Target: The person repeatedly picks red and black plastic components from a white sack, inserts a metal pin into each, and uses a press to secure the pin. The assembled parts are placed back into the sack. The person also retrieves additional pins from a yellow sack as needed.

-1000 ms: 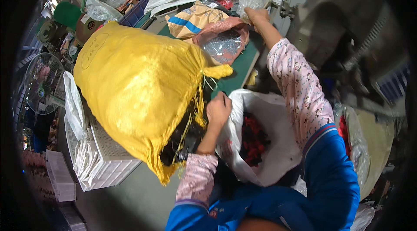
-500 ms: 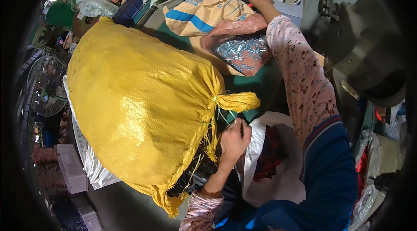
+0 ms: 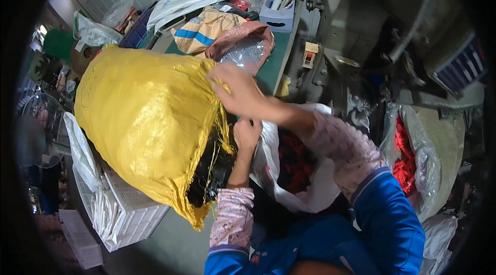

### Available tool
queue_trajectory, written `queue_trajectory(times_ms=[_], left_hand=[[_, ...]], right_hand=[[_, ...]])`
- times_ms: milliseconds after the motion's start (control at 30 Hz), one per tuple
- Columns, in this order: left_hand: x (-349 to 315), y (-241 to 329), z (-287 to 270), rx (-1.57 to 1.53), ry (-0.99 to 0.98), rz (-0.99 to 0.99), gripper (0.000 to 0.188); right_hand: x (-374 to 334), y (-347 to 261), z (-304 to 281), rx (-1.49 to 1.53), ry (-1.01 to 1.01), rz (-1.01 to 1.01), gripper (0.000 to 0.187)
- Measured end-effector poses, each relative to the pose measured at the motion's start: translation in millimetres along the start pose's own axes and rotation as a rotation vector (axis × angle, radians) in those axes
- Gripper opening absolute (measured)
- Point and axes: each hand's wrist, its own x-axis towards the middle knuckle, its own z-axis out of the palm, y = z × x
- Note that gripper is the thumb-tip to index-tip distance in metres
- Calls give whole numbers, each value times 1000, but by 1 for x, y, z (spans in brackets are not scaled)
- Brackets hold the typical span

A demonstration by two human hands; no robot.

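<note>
A large, full yellow woven sack (image 3: 144,104) lies on its side at the left, its frayed edge open over black contents (image 3: 209,166). Loose green and yellow strings (image 3: 223,135) hang along that edge. My right hand (image 3: 235,89), blurred by motion, is at the sack's upper right corner and covers its tied neck. Just below it, my left hand (image 3: 248,133) has its fingers curled closed beside the sack's edge; what they hold is hidden. Against my front stands a white sack (image 3: 323,182) with red and black pieces (image 3: 295,164) inside.
Beyond the yellow sack, a pinkish bag of small metal pieces (image 3: 243,52), a tan paper bag (image 3: 206,29) and a grey box (image 3: 278,14) stand on the green table (image 3: 271,73). Machinery (image 3: 382,21) rises at the right. A white crate (image 3: 137,218) stands lower left.
My right hand has come back from the far end of the table to the yellow sack's neck. My left hand stays close below it. The head view has shifted.
</note>
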Motion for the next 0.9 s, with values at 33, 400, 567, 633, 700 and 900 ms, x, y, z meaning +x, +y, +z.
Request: queue_trajectory(times_ms=[33, 400, 567, 633, 700, 900], left_hand=[[-2, -19, 15, -309, 267, 80, 24], [-83, -48, -59, -169, 116, -62, 13], [-104, -83, -67, -229, 181, 20, 8], [-106, -98, -68, -233, 220, 44, 7], [-99, -110, -65, -260, 251, 43, 7], [-44, -122, -59, -261, 239, -2, 9]], right_hand=[[-29, -30, -4, -4, -58, -56, 23], [-262, -249, -101, -511, -181, 479, 23], [-289, -285, -57, -469, -60, 794, 14], [-278, -280, -31, -432, -94, 771, 13], [-251, -266, -8, -422, -131, 697, 13], [-162, -144, 45, -324, 44, 606, 14]])
